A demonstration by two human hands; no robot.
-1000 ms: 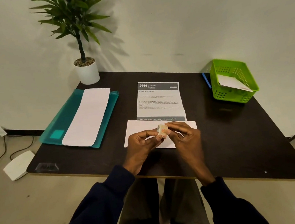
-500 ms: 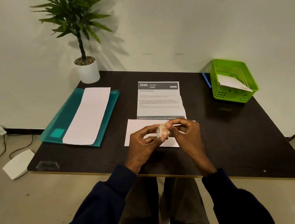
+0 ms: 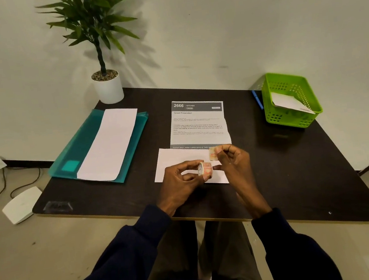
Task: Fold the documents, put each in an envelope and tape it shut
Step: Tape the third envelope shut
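Landmark: the white rectangular paper envelope (image 3: pixel 172 162), lying flat on the dark square table (image 3: pixel 297 173).

- Left hand (image 3: pixel 181 181): above the envelope's middle, thumb and fingers curled and clamped on a small roll of orange-patterned tape (image 3: pixel 204 168).
- Right hand (image 3: pixel 234 164): above the envelope's right end, fingertips pinched together on a short strip of the same tape (image 3: pixel 212 154). Whether the strip joins the roll cannot be told.
- Printed white document with a dark header (image 3: pixel 198 124): directly beyond the envelope, creased, unfolded, its near edge meeting the envelope's far edge.
- Teal plastic folder (image 3: pixel 81 147), bearing a long white sheet (image 3: pixel 110 143): left of the envelope, apart from it.
- Green perforated plastic basket (image 3: pixel 289 119): far right of the envelope, holding a white paper item (image 3: pixel 287 102); blue pen (image 3: pixel 257 100) beside it.
- Potted plant in a white pot (image 3: pixel 107 88): far left corner beyond the envelope.
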